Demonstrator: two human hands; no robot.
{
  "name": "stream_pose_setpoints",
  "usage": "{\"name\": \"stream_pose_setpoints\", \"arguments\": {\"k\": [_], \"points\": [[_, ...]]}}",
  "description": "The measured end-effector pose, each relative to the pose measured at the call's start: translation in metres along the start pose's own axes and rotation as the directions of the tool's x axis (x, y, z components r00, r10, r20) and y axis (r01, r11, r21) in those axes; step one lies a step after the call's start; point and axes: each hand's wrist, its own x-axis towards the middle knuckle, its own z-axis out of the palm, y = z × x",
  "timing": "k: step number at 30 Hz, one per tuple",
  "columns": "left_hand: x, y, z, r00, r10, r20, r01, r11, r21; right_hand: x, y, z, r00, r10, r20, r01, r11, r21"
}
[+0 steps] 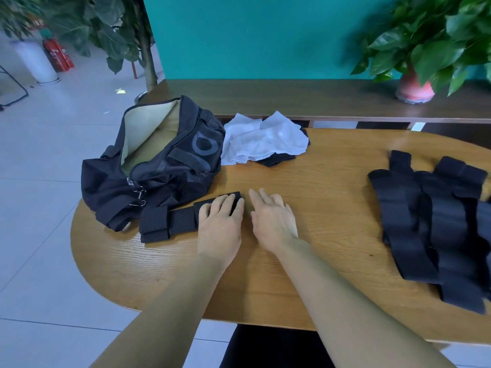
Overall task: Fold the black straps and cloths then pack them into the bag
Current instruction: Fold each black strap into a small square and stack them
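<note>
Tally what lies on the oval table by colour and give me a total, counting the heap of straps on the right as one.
Black: 4, namely the bag, the folded strap under the left hand, the strap heap and the dark cloth.
White: 1, the white cloth.
Total: 5

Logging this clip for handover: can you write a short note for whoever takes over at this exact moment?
Left hand: flat, pressing the folded strap on the table.
Right hand: open, flat on the table, holding nothing.
Bag: unzipped, at left; no cargo visible inside.
White cloths: unfolded, beside the bag.
Strap pile: unfolded, at right.
Left: pack this strap, fold and pack the rest.
</note>
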Motion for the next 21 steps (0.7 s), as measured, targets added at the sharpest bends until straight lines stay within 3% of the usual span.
{"name": "stream_pose_setpoints", "arguments": {"k": [8, 11, 13, 17, 21], "points": [[0.005, 0.1, -0.014, 0.962, 0.245, 0.118, -0.228, 0.963, -0.143, -0.059, 0.088, -0.041, 0.972, 0.135, -0.192, -0.159, 0.981, -0.111], [0.006, 0.147, -0.019, 0.931, 0.34, 0.132, -0.295, 0.915, -0.275, -0.088, 0.128, -0.057, 0.925, 0.225, -0.307, -0.275, 0.953, -0.13], [0.008, 0.181, -0.022, 0.885, 0.408, 0.225, -0.307, 0.875, -0.375, -0.105, 0.156, -0.064, 0.907, 0.278, -0.317, -0.346, 0.92, -0.182], [0.007, 0.237, -0.017, 0.799, 0.511, 0.316, -0.36, 0.828, -0.429, -0.126, 0.195, -0.073, 0.929, 0.333, -0.163, -0.369, 0.875, -0.312], [0.005, 0.252, -0.003, 0.741, 0.528, 0.415, -0.431, 0.848, -0.309, -0.129, 0.212, -0.08, 0.947, 0.314, -0.059, -0.316, 0.892, -0.322]]}}
